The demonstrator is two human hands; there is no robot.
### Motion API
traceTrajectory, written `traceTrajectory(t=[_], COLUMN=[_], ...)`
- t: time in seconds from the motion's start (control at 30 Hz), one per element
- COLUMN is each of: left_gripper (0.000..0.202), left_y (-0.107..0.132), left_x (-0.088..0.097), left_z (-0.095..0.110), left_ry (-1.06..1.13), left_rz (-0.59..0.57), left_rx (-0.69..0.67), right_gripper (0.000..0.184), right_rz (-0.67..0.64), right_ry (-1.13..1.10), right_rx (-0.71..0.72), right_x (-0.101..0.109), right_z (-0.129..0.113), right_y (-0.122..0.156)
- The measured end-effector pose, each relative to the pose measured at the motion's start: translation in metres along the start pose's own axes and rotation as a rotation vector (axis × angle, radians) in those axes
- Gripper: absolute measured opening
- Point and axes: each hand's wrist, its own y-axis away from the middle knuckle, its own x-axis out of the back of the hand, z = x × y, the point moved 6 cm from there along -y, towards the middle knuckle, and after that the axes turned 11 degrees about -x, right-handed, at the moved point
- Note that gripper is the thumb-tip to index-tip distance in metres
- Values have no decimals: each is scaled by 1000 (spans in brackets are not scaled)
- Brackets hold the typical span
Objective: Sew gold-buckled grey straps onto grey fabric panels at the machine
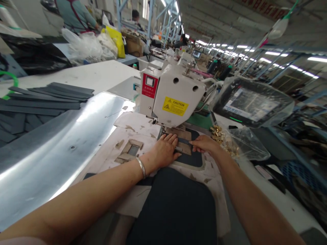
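My left hand (pixel 165 149) lies flat, fingers together and stretched out, pressing on a brown template (pixel 182 134) over dark fabric (pixel 191 158) under the head of a white sewing machine (pixel 173 93). My right hand (pixel 204 143) rests on the same spot from the right, its fingertips pinching a narrow dark strip (pixel 184 141) on the template. A silver bracelet (pixel 141 167) circles my left wrist. A larger dark fabric piece (pixel 176 207) lies nearer me, between my forearms.
Several dark strips (pixel 43 98) are stacked at left beside a shiny metal sheet (pixel 58 143). A plastic bag of gold hardware (pixel 230 139) and a wrapped control screen (pixel 251 102) stand at right. Another person (pixel 75 15) works at the back left, near plastic bags (pixel 89 46).
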Motion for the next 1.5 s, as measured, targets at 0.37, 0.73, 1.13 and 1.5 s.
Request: traceTrajectory(t=[0.37, 0.73, 1.13, 1.5], left_gripper=[59, 60, 59, 58], left_y=[1, 0, 1, 0], left_x=[1, 1, 0, 2], left_z=[0, 0, 0, 1], left_ry=[0, 15, 16, 7], left_rz=[21, 12, 14, 4], left_rx=[-10, 1, -3, -2], right_gripper=[30, 24, 28, 30], right_rz=[156, -110, 49, 51], right_ry=[-101, -602, -428, -381], right_rx=[76, -99, -118, -145], right_x=[14, -3, -2, 0], right_z=[-18, 2, -1, -1], right_y=[19, 15, 6, 4])
